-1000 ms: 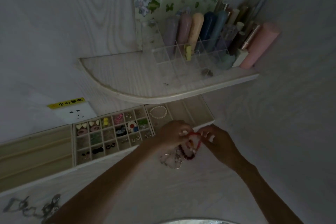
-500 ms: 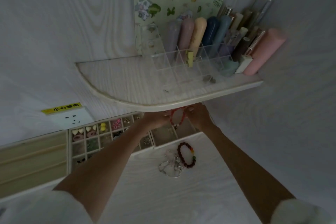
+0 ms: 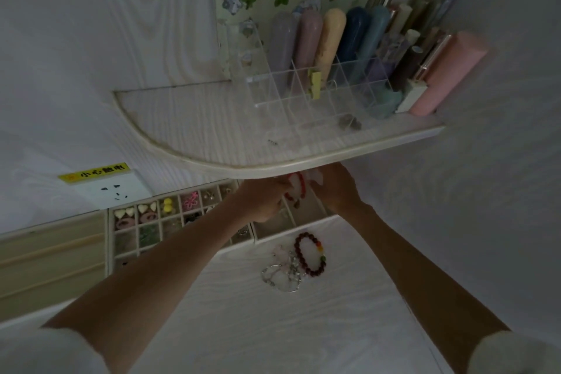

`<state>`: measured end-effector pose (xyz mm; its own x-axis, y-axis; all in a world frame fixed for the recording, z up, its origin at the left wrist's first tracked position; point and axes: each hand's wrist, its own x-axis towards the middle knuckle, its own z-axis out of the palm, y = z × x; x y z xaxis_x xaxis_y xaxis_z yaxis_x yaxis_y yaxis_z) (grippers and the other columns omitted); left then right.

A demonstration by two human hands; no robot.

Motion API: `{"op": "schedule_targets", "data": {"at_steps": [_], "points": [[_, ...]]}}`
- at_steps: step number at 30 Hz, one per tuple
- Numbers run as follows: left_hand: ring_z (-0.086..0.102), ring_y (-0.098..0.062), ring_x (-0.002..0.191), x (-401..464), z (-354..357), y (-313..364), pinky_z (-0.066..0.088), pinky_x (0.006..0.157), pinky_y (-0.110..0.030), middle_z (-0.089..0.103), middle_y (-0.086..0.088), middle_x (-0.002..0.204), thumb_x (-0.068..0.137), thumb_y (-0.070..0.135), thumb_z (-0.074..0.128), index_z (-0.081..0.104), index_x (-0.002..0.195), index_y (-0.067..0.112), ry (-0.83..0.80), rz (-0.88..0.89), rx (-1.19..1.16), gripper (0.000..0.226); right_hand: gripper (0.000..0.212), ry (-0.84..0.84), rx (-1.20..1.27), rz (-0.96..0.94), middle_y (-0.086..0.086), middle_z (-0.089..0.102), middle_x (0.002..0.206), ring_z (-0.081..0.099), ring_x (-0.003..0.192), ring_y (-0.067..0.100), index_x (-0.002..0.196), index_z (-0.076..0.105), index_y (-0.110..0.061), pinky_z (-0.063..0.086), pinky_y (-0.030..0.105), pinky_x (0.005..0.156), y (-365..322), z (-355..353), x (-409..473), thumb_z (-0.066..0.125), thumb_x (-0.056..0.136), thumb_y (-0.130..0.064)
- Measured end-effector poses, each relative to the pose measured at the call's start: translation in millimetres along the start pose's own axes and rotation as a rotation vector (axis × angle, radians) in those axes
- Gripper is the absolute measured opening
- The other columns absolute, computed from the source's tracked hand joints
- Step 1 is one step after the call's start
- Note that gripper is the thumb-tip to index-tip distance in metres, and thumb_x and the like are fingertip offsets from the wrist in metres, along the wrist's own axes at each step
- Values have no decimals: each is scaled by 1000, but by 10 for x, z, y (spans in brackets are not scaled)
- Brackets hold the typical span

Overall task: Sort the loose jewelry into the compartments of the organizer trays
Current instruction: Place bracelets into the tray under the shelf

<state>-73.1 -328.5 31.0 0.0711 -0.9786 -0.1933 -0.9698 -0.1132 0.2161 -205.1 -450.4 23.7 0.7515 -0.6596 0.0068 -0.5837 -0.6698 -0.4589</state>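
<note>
Both hands have stayed under the shelf edge since half a second ago, where a second ago they were lower, over the loose pile, and the red bracelet (image 3: 299, 191) has stayed between them. Above the hands, the curved shelf (image 3: 212, 143) overhangs and hides their fingertips. To the left of the left hand (image 3: 262, 202) lies the small-compartment tray (image 3: 145, 222), with hearts, a pink flower and other small pieces in its cells. Directly beneath both hands sits the wide-compartment tray (image 3: 273, 229), and the red bracelet hangs just above it. Below the hands, on the white table, rests a dark red bead bracelet (image 3: 309, 253), touching a tangle of silver chains (image 3: 283, 278). The left hand's fingers curl around the red bracelet; the right hand (image 3: 337, 188) pinches its other side.
</note>
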Motion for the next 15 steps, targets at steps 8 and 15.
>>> {"op": "schedule_targets", "data": {"at_steps": [8,15], "points": [[42,-22,130,85,84,-97,35,107,-34,44,-3,144,98,25,37,49,135,10,-19,1,139,42,68,-108,-606,-242,16,59,124,58,111,38,115,66,-15,47,47,90,116,156,-31,82,49,-12],[26,-19,141,72,164,-124,26,114,-38,30,2,153,98,31,35,36,144,19,-28,83,221,48,31,21,-313,-252,9,64,107,57,104,31,101,68,-12,46,41,85,62,74,-27,73,72,-24]]}}
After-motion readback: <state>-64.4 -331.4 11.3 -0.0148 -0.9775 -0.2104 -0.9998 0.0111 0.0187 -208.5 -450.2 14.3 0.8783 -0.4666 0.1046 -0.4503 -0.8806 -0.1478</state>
